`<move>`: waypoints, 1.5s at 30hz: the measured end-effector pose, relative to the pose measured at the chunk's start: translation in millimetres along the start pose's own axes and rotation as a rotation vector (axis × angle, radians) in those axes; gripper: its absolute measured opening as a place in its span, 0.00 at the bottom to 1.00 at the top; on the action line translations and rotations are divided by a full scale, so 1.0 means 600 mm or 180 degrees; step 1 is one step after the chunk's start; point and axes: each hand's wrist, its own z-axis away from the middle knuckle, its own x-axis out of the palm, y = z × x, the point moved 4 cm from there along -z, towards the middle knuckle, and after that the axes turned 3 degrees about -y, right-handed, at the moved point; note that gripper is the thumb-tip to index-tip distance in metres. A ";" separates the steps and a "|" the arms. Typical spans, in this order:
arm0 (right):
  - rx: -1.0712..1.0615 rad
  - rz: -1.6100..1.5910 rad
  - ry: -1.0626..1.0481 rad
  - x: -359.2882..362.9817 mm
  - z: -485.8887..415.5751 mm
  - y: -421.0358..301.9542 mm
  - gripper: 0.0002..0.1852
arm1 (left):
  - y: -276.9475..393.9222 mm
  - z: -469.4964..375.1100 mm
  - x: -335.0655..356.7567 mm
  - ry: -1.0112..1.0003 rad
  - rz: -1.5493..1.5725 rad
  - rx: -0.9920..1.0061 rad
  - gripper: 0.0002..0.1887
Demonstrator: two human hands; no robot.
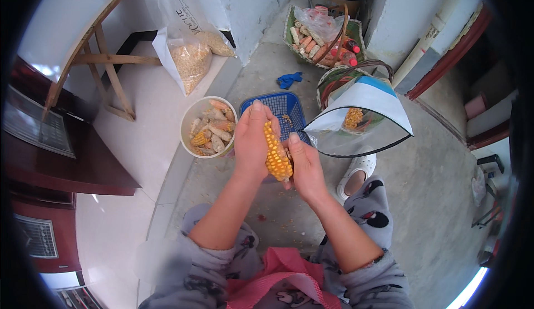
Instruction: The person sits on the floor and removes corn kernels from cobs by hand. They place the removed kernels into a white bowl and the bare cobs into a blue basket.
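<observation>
A yellow corn cob (276,152), still thick with kernels, is held between my two hands above a blue plastic mesh basket (270,98). My left hand (252,146) wraps its left side, thumb pointing away from me. Against the cob's lower right side lies my right hand (308,165), thumb up and fingers curled mostly out of sight underneath. Something pale brown shows between the right thumb and the cob; I cannot tell what. Some loose kernels (287,119) lie in the basket, which my hands partly cover.
Left of the basket, a white bucket (185,136) holds several cobs. A clear-fronted bag (375,88) stands open at right, by a wicker basket (323,88). Farther back are a basket of cobs (288,38), a blue glove (289,80) and a bag of grain (190,63).
</observation>
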 end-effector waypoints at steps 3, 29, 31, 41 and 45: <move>0.0253 -0.0094 -0.0145 -0.002 0.000 -0.004 0.26 | 0.005 -0.002 -0.003 0.0040 0.0276 -0.0195 0.14; -0.0630 0.0641 -0.0120 0.004 0.007 0.019 0.23 | -0.001 0.003 -0.010 -0.0003 0.0137 0.0019 0.15; 0.0000 0.0224 0.0033 0.002 0.005 0.022 0.25 | -0.001 0.008 -0.004 -0.0074 -0.0033 -0.0061 0.15; -0.0736 0.0487 0.0268 0.007 0.006 0.024 0.26 | 0.000 -0.002 -0.014 0.0169 0.0576 -0.0086 0.15; -0.0839 0.0272 0.0327 0.003 -0.003 0.037 0.26 | 0.000 0.002 -0.009 0.0269 0.0405 -0.0085 0.16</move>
